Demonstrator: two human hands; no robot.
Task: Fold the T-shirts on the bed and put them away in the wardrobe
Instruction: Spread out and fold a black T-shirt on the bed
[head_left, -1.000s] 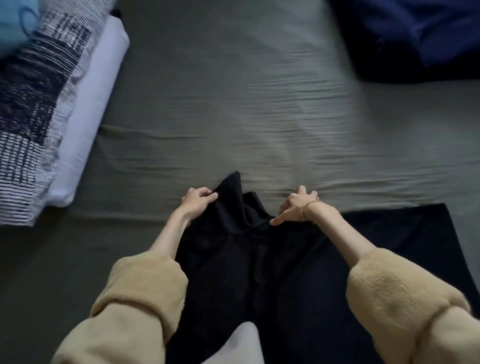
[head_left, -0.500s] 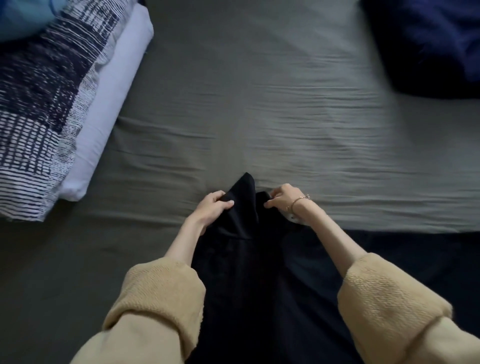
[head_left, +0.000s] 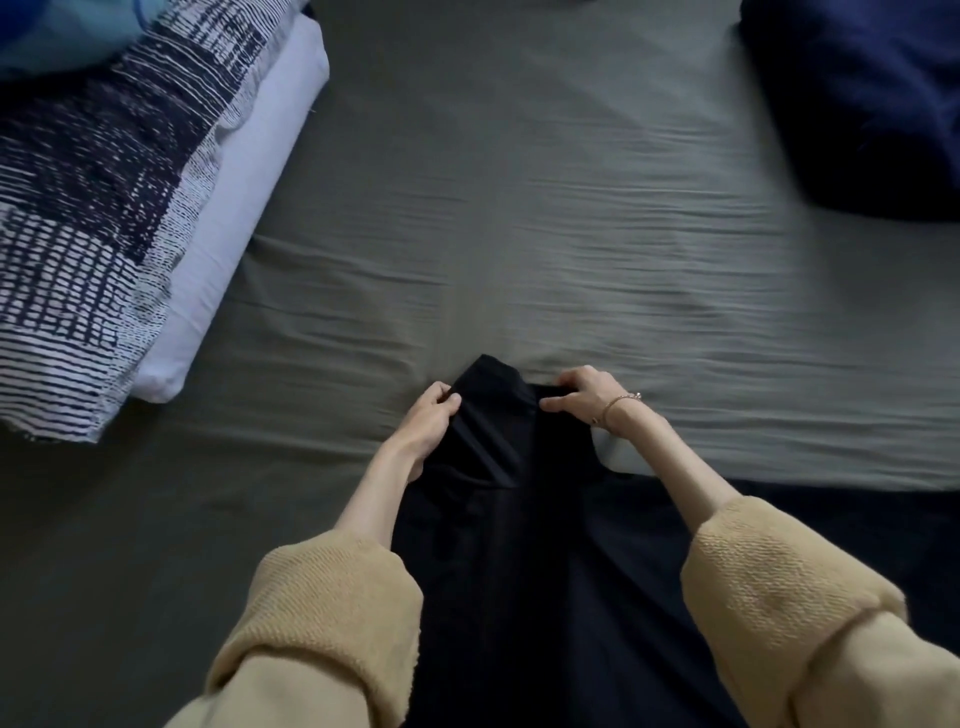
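1. The black T-shirt (head_left: 524, 545) is cut off by the bottom edge; its lower part and its right side, lost in shadow, cannot be traced.
2. The fingertips of the left hand (head_left: 428, 415) and the right hand (head_left: 582, 397) are hidden in the dark cloth.
3. The patterned pillow (head_left: 88, 176) is cropped by the left edge.
4. The dark blue bedding (head_left: 862, 98) is cut off at the right edge.
5. The bed sheet (head_left: 519, 208) is slightly blurred.

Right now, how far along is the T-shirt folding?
Early. Nothing folded or put away is visible. In hand: left hand and right hand both pinch the far edge of one black T-shirt, bunched and unfolded on the bed sheet. Left: folding it, then the wardrobe, which is out of view.
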